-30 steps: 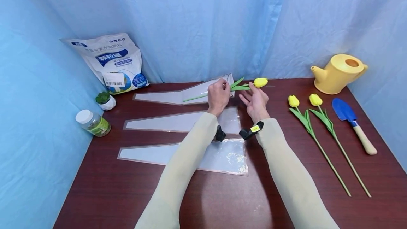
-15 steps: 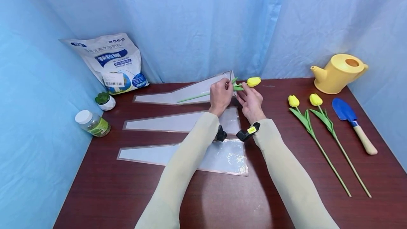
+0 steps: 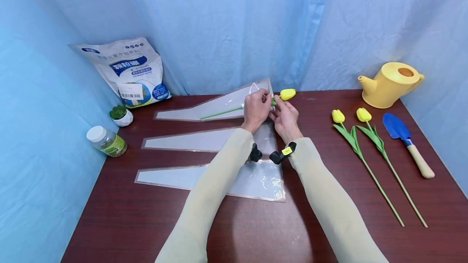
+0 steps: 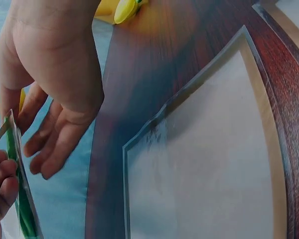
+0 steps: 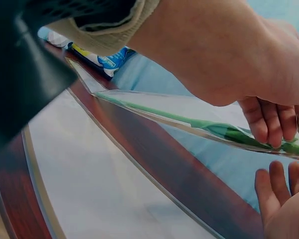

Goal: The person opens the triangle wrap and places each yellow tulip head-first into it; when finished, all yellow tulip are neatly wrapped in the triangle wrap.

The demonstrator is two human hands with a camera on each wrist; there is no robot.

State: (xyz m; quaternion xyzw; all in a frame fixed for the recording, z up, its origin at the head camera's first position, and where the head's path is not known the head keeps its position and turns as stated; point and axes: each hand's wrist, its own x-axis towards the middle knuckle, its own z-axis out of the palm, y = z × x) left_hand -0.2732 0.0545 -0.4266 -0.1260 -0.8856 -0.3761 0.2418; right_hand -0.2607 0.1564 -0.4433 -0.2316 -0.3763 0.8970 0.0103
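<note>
A yellow tulip (image 3: 287,94) lies with its green stem and leaves inside a tapered clear-and-white flower sleeve (image 3: 226,100) at the back of the table; its bloom sticks out of the wide right end. My left hand (image 3: 256,106) grips the sleeve near that mouth, fingers curled on its edge. Just right of it, my right hand (image 3: 286,117) pinches the tulip below the bloom with thumb and forefinger. The other right fingers are held away from the sleeve. In the right wrist view the green leaves (image 5: 234,133) show through the raised, slanting sleeve.
Two more flat sleeves (image 3: 190,140) lie nearer, under the left forearm. Two tulips (image 3: 354,141), a blue trowel (image 3: 396,126) and a yellow watering can (image 3: 389,84) are on the right. A fertilizer bag (image 3: 133,72), potted succulent (image 3: 121,115) and lidded jar (image 3: 107,141) stand left.
The tulip has slid leftward and deeper into the sleeve, its leaves now mostly inside. My right hand has moved left with it. The left hand has shifted slightly right, and the sleeve's mouth has risen.
</note>
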